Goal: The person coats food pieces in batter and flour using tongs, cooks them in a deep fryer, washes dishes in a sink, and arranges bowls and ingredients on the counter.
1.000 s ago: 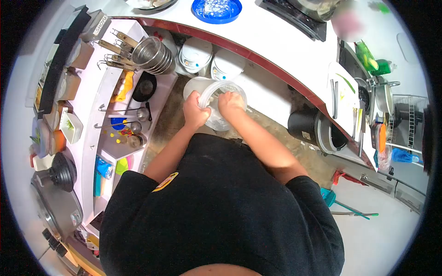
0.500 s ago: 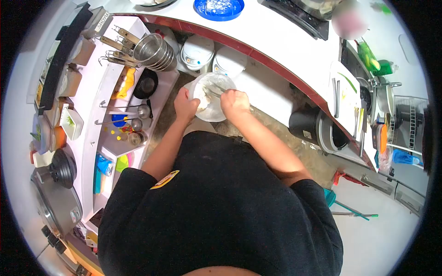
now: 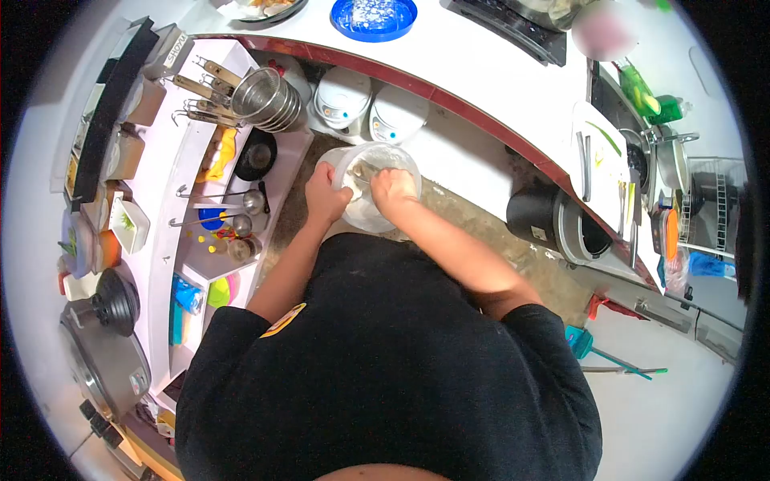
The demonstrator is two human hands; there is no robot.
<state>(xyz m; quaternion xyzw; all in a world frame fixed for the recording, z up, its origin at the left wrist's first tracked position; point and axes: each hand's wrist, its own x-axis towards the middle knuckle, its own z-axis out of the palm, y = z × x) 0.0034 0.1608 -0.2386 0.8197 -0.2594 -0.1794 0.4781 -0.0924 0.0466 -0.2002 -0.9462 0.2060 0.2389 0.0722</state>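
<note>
A translucent round tub (image 3: 370,215) is held in front of my body, its open mouth turned toward me and pale stuff on its inside wall. My left hand (image 3: 327,195) grips the tub's left rim, thumb over the edge. At the mouth of the tub, my right hand (image 3: 394,191) is closed around a thin metal utensil (image 3: 362,176), whose far end reaches inside. Which kind of utensil it is cannot be made out.
Strainers (image 3: 265,98) and ladles (image 3: 242,224) hang over the left shelf (image 3: 160,240). Two white appliances (image 3: 343,94) stand under the counter (image 3: 497,88), which bears a blue tray (image 3: 374,18). At right is a black cooker (image 3: 536,215).
My right hand has moved out of the tub and then back to its mouth with the utensil. The tub has tilted and shifted slightly, still in my left hand.
</note>
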